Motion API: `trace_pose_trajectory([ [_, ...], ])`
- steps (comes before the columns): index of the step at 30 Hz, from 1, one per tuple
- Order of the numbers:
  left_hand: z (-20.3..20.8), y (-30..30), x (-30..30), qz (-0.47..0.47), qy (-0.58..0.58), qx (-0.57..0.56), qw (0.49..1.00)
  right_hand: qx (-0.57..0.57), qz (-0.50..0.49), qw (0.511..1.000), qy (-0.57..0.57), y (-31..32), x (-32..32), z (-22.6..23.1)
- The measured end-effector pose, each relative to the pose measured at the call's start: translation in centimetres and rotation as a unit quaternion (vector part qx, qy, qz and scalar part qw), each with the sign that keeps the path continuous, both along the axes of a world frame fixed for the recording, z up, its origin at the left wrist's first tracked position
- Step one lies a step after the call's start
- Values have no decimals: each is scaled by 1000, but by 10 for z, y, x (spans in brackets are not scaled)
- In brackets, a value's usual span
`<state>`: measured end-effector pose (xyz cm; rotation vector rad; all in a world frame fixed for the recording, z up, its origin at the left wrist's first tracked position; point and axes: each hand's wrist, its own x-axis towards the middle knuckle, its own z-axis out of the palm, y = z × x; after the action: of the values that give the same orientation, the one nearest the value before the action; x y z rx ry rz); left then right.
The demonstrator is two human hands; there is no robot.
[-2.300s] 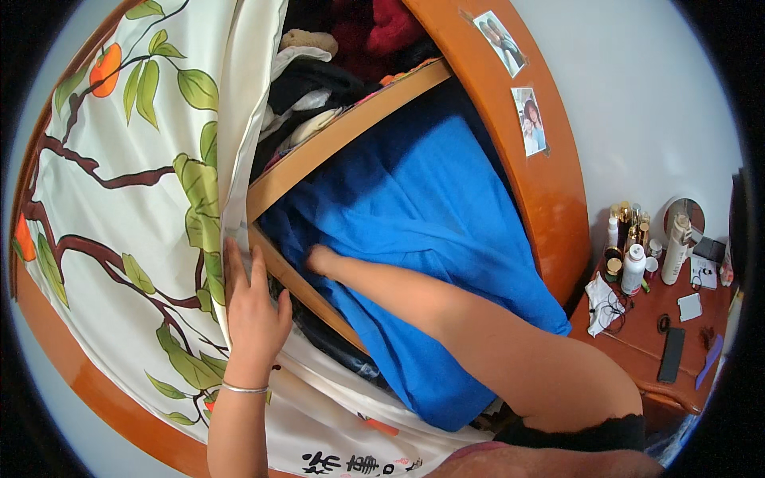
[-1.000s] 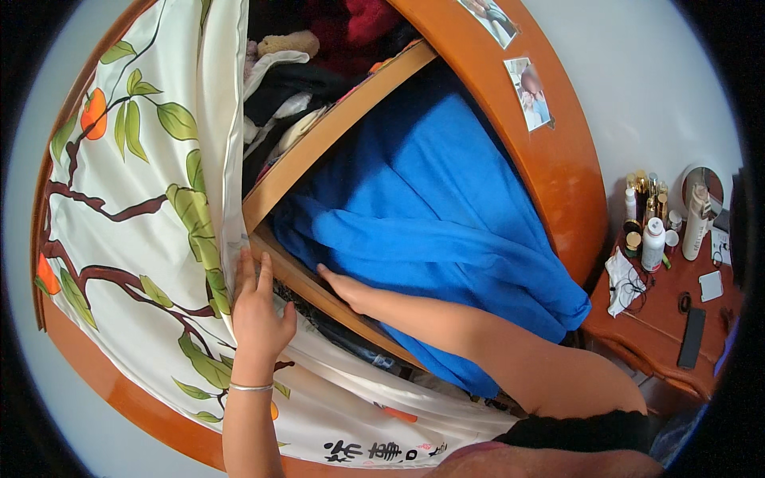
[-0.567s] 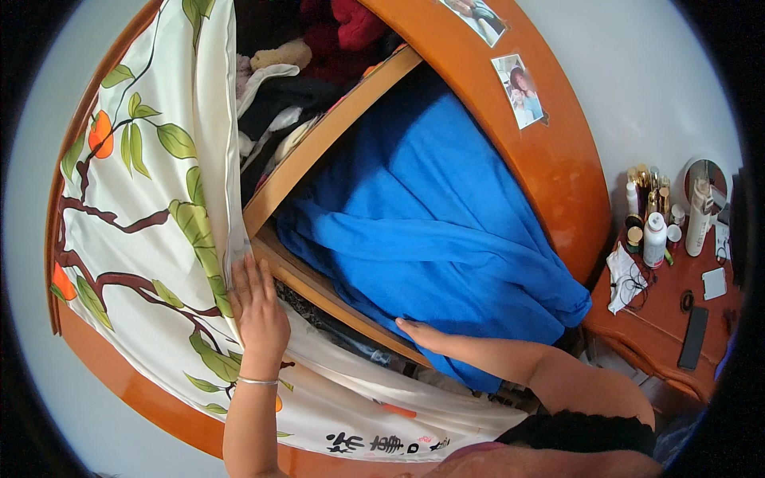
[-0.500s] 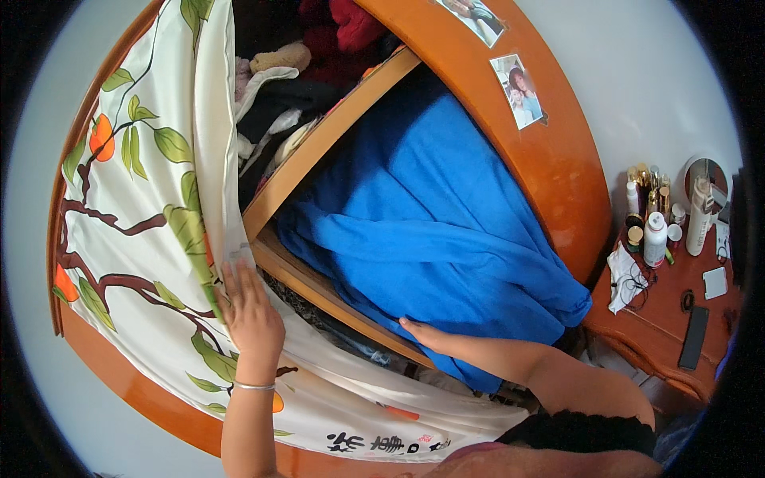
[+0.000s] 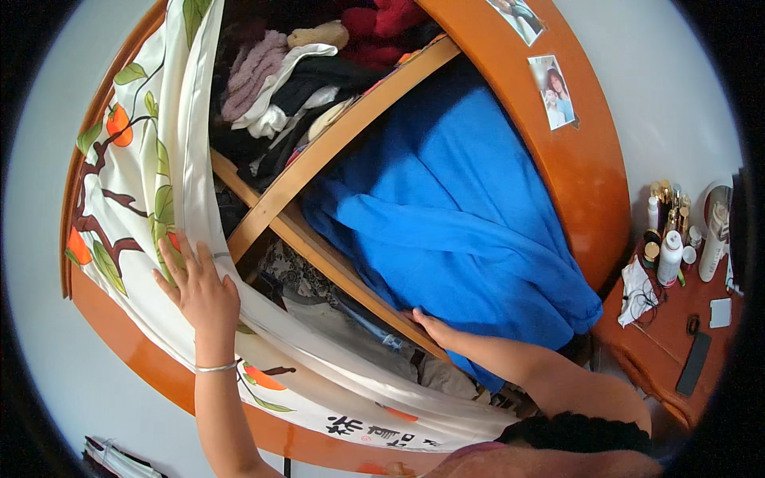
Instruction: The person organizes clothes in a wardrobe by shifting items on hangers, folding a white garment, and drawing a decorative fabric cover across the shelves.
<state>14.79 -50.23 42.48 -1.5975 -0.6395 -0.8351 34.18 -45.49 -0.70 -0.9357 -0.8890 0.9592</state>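
Observation:
My left hand [image 5: 203, 299] lies spread against a white curtain [image 5: 279, 334] printed with branches, green leaves and orange fruit. The fabric is bunched in folds toward the left, under my fingers. My right hand [image 5: 437, 331] rests at the lower edge of a large blue cloth [image 5: 446, 215], beside a wooden shelf edge [image 5: 343, 287]. Its visible fingers are stretched out, touching the cloth; the others are hidden. The blue cloth fills one compartment of an orange-brown wooden wardrobe [image 5: 582, 183] and hangs over its front.
Piled clothes [image 5: 295, 88] fill the neighbouring compartment, past a wooden divider [image 5: 358, 119]. More folded clothes [image 5: 311, 299] lie below the shelf edge. On the right, a reddish-brown table [image 5: 645, 350] carries bottles [image 5: 671, 259], a round mirror [image 5: 717, 203], a white cloth and a black remote-like object [image 5: 695, 364].
My left hand has moved left and pushed the curtain aside, uncovering more of the clothes and shelf frame. My right hand stays by the blue cloth. The view has shifted slightly.

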Motion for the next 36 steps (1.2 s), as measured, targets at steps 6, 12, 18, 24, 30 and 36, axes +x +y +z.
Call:
trace_pose_trajectory([
  [6, 7, 29, -4, 27, -23, -22, 999, -52, -54, 997, -18, 14, 7, 5],
  [12, 30, 54, -26, 49, -56, 21, 997, 33, -107, 991, -78, -15, 4, -4],
  [18, 50, 83, -70, 88, -133, 13, 987, 1, -108, 989, -102, -25, 23, -17],
  [24, 59, 104, -116, 167, -193, -23, 967, -39, -117, 968, -217, -37, 27, -23],
  [30, 75, 93, -80, 90, -159, -56, 982, -119, -27, 923, -366, -76, 31, 22],
  [36, 84, 54, -8, -71, 81, 153, 982, 18, 39, 886, -462, -137, 45, 112],
])
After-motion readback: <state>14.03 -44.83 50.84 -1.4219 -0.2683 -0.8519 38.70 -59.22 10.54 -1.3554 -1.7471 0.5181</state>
